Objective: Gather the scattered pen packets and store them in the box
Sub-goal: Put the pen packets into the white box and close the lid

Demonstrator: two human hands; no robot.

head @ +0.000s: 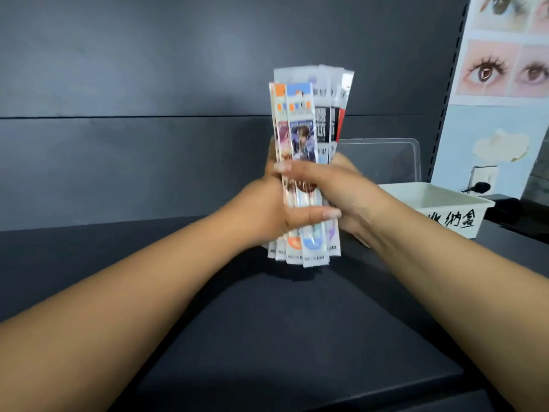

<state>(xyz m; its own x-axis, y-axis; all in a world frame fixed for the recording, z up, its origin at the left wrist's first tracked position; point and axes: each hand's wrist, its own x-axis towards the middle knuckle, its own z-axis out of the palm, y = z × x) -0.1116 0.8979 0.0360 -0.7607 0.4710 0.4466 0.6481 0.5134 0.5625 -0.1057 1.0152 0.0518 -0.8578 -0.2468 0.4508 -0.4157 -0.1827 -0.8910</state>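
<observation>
A bundle of several long pen packets [309, 120] stands upright above the dark shelf, held in both hands. My left hand [267, 212] wraps the lower half from the left, thumb across the front. My right hand [329, 185] grips from the right, fingers laid over the front of the packets. The packets are white with blue, orange and black printed panels; their lower ends hang just above the shelf. The white storage box [463, 203] with black characters on its side sits to the right, behind my right forearm, and its inside looks bare.
A clear plastic lid [383, 159] leans upright behind the box. The dark shelf surface [267, 337] spreads below my arms, with a dark back panel [148, 84] behind. A poster with eye pictures [505, 69] and a wall socket with a black plug [481, 182] are at the right.
</observation>
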